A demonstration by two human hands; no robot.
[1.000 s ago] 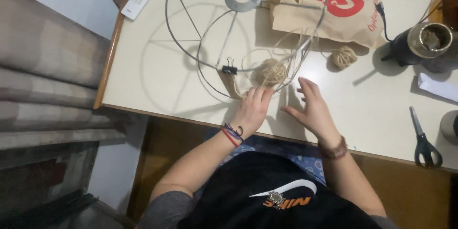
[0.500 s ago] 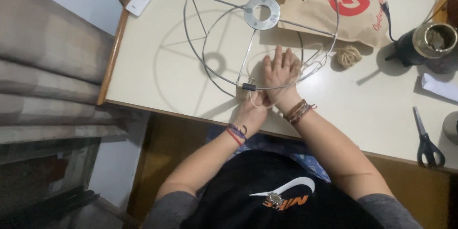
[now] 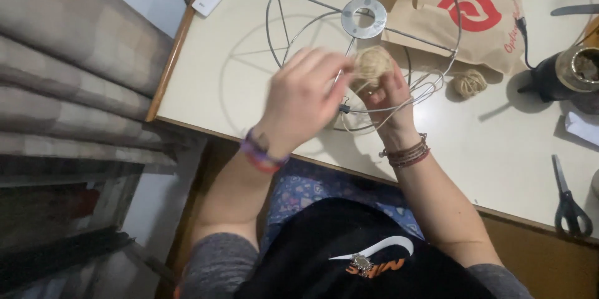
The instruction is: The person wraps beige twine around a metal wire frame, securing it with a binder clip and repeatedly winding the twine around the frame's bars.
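Twine ball [image 3: 372, 63], soft and light, sits gripped in the right hand [image 3: 388, 96] above the wire frame [image 3: 293, 1] near the surface's front edge; left hand [image 3: 304, 101] hovers half-curled, holding nothing visible. Best cupped around its middle.

A pale, round ball of twine [image 3: 372, 64] sits raised between both hands, above the round wire frame [image 3: 293, 0] lying flat just beyond them

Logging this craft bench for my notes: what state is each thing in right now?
left hand: raised, blurred, fingers spread beside the twine ball
right hand: gripping the twine ball
twine ball: wound, held above the table
wire frame: lying flat
small twine ball: resting, untouched
scissors: closed
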